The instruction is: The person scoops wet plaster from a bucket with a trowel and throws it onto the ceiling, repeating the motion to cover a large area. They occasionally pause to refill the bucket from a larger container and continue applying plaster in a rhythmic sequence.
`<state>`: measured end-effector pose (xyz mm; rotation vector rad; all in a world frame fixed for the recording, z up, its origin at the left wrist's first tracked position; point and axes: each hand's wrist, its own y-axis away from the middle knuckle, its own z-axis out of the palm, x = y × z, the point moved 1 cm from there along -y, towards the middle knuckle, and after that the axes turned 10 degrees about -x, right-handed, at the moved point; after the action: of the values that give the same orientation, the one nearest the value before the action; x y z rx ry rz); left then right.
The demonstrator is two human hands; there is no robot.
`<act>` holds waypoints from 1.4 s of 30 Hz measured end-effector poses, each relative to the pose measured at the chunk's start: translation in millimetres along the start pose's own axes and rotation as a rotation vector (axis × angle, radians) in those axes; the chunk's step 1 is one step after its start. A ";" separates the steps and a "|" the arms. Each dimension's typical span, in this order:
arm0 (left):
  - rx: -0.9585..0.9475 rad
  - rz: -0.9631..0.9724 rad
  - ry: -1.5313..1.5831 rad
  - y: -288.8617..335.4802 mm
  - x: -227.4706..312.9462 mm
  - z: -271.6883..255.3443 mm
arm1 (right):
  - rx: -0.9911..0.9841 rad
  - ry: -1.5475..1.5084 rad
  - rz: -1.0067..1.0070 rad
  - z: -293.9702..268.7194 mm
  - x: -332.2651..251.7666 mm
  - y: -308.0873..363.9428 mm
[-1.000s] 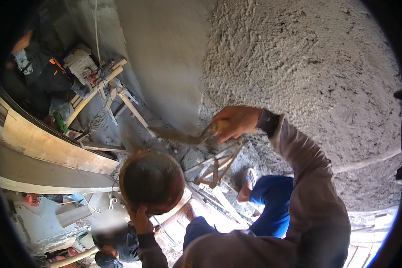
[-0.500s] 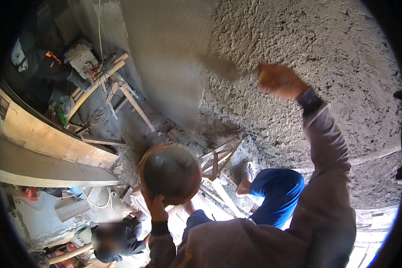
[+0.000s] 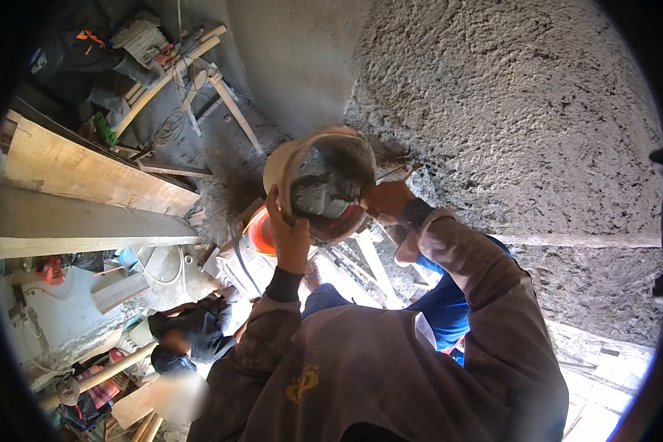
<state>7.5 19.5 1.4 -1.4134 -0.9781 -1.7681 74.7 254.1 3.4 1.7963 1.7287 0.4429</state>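
My left hand (image 3: 291,239) is closed on the near rim of a round, mortar-smeared bucket (image 3: 277,166), held up in front of me and tilted with its mouth toward me. Wet grey mortar (image 3: 313,193) lies inside. My right hand (image 3: 387,200) is at the bucket's right side, wrapped round the handle of a trowel (image 3: 339,208). Its blade reaches into the bucket against the mortar; part of it is hard to make out. Beyond my right arm rises a wall (image 3: 508,110) with a rough, pitted plaster coat, smoother toward its left.
An orange bucket (image 3: 261,231) stands below my left hand. Wooden trestles (image 3: 232,110) and coiled cable (image 3: 169,127) are at the far left. A long wooden board (image 3: 96,169) runs along the left. Another person (image 3: 199,328) is at the lower left, near a pole (image 3: 118,366).
My right hand has come down from the wall with the trowel and into the bucket. My left hand has raised the bucket and tipped its mouth toward me. The orange bucket has come into view.
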 end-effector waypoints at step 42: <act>-0.019 -0.016 0.052 14.5 -42.5 3.6 | 0.212 0.252 0.140 -56.8 17.7 88.4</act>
<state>29.9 17.2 -37.6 -1.3681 -0.9505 -1.8214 110.3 284.7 99.0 2.0963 1.8847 0.5841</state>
